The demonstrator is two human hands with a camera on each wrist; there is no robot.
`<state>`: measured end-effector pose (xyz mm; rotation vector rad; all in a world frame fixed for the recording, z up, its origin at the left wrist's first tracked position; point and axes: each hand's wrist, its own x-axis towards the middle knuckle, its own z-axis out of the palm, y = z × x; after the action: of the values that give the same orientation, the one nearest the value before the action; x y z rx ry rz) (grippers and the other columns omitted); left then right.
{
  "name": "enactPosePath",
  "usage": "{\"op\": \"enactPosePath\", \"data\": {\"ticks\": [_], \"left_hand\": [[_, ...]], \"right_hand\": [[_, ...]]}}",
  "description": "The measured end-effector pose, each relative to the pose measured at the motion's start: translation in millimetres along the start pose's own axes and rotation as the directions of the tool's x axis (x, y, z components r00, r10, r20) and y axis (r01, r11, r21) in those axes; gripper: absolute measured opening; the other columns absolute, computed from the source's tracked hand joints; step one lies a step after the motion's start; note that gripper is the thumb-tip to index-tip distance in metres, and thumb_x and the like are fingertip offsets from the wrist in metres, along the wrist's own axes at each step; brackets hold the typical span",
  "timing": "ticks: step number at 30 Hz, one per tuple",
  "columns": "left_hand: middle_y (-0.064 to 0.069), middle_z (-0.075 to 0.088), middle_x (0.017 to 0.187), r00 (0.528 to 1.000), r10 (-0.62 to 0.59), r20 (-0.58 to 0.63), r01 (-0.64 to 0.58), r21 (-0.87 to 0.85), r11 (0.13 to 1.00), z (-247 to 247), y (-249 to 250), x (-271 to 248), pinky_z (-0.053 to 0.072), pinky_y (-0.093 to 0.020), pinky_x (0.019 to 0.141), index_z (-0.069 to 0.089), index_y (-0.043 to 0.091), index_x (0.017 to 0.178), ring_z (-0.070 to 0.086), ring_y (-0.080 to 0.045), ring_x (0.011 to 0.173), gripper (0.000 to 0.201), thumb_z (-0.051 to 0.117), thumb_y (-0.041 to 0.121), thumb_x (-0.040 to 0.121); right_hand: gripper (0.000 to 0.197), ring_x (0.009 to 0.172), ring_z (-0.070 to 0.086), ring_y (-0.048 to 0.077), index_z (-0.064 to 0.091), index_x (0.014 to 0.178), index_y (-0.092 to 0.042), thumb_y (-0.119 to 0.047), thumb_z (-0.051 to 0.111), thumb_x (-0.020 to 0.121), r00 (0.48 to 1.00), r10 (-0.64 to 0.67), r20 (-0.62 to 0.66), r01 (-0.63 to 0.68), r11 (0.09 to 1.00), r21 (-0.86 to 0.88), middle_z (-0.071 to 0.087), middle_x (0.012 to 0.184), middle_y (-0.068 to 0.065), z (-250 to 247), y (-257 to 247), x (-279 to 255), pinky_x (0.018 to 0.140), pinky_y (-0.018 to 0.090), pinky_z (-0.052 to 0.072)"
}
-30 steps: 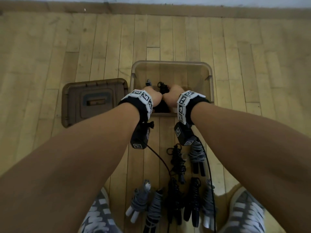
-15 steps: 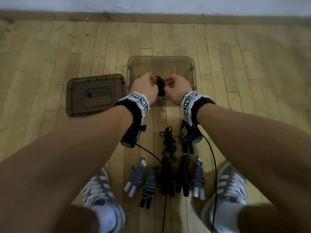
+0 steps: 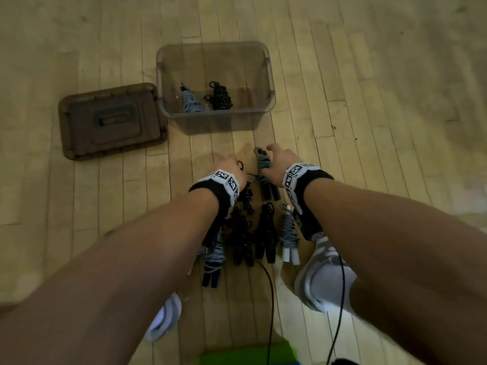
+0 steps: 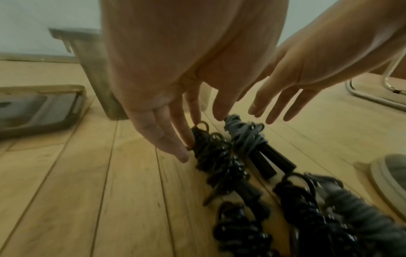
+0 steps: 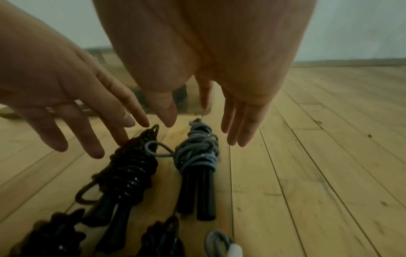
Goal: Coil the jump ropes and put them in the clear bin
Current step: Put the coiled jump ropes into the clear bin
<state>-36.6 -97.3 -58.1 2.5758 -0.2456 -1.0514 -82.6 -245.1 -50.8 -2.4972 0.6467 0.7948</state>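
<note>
Where fingers spread: grey rope [image 5: 197, 153] under right hand [image 5: 204, 57].

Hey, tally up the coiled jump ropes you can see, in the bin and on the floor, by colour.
Black jump ropes: 4 (1 in the clear bin, 3 on the floor)
Grey jump ropes: 4 (1 in the bin, 3 on the floor)
Total: 8 in view; the left forearm may hide more.

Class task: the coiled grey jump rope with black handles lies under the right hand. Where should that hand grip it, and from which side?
Probably around the wrapped middle of the grey jump rope, from above. It lies flat, and the right hand hovers over it, fingers spread to either side.
</note>
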Motion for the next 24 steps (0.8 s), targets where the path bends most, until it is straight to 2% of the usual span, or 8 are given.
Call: {"op": "enactPosePath", "data": {"ticks": [3,6,10,13,16,19,22,24], "left_hand": [[-0.011,0.066,0.122,0.999,0.001,0.053,0.001,-0.038,0.999,19.5,-3.7,4.0,0.052,-0.037,0.081,0.053,0.018,0.138,0.065,-0.030,0.095,0.039,0.054,0.027,0.100],[-0.002,0.063,0.131,0.997,0.042,0.064,-0.038,-0.066,0.997,27.3,-9.1,7.4,0.046,-0.028,0.077,0.044,0.024,0.151,0.064,-0.026,0.107,0.057,0.062,0.031,0.097],[-0.016,0.051,0.137,0.999,0.018,0.046,-0.016,-0.040,0.999,36.6,-13.1,17.1,0.046,-0.030,0.078,0.041,0.028,0.149,0.061,-0.031,0.101,0.071,0.077,0.030,0.087],[-0.018,0.046,0.135,0.999,-0.002,0.036,0.005,-0.088,0.996,37.8,-11.1,25.0,0.048,-0.030,0.076,0.041,0.028,0.144,0.062,-0.034,0.099,0.070,0.080,0.024,0.086],[-0.015,0.048,0.129,1.000,0.011,0.001,-0.011,-0.111,0.994,27.8,-10.5,35.4,0.047,-0.029,0.064,0.040,0.026,0.137,0.061,-0.029,0.086,0.064,0.077,0.017,0.086],[-0.015,0.044,0.129,0.999,-0.008,-0.039,0.003,-0.132,0.991,10.2,-14.7,37.8,0.050,-0.033,0.075,0.042,0.025,0.138,0.061,-0.033,0.093,0.062,0.077,0.019,0.087],[-0.014,0.048,0.131,0.998,0.027,-0.053,-0.034,-0.133,0.990,-2.6,-22.6,33.0,0.055,-0.038,0.087,0.044,0.025,0.141,0.062,-0.034,0.102,0.065,0.078,0.023,0.086],[-0.013,0.050,0.133,0.997,0.054,-0.047,-0.060,-0.138,0.989,-9.9,-27.4,25.6,0.054,-0.037,0.088,0.042,0.027,0.144,0.062,-0.032,0.105,0.066,0.076,0.024,0.087]], "right_hand": [[0.067,0.103,0.062,0.039,0.028,0.154,-0.023,-0.033,0.060,0.096,0.999,0.001,0.047,-0.002,1.000,0.017,0.055,0.129,0.021,15.6,7.8,6.6,0.078,0.037,0.050],[0.075,0.093,0.065,0.036,0.020,0.155,-0.024,-0.028,0.062,0.094,0.996,-0.011,0.085,0.008,0.999,0.041,0.064,0.119,0.020,28.3,9.9,13.1,0.073,0.037,0.053],[0.066,0.081,0.062,0.033,0.028,0.141,-0.022,-0.025,0.071,0.091,0.999,0.031,-0.009,-0.030,0.994,0.102,0.067,0.106,0.017,37.0,9.7,17.1,0.065,0.037,0.051],[0.065,0.084,0.065,0.035,0.027,0.137,-0.020,-0.024,0.073,0.091,0.999,0.052,0.004,-0.053,0.992,0.111,0.066,0.103,0.015,36.1,9.5,22.0,0.070,0.041,0.054],[0.065,0.085,0.061,0.032,0.028,0.141,-0.016,-0.027,0.069,0.093,0.997,0.033,0.063,-0.039,0.994,0.099,0.066,0.111,0.016,26.5,8.8,30.0,0.079,0.043,0.056],[0.066,0.087,0.059,0.028,0.030,0.146,-0.017,-0.032,0.067,0.094,0.997,0.022,0.074,-0.031,0.991,0.133,0.065,0.112,0.013,15.9,5.3,31.4,0.082,0.040,0.055],[0.070,0.084,0.058,0.026,0.029,0.149,-0.020,-0.031,0.069,0.092,0.997,-0.043,0.059,0.033,0.986,0.162,0.063,0.108,0.010,10.3,-0.1,24.1,0.072,0.033,0.046],[0.073,0.074,0.057,0.020,0.029,0.149,-0.021,-0.027,0.071,0.091,0.992,-0.108,0.067,0.096,0.981,0.169,0.063,0.101,0.007,7.2,-3.6,16.1,0.063,0.028,0.042]]}}
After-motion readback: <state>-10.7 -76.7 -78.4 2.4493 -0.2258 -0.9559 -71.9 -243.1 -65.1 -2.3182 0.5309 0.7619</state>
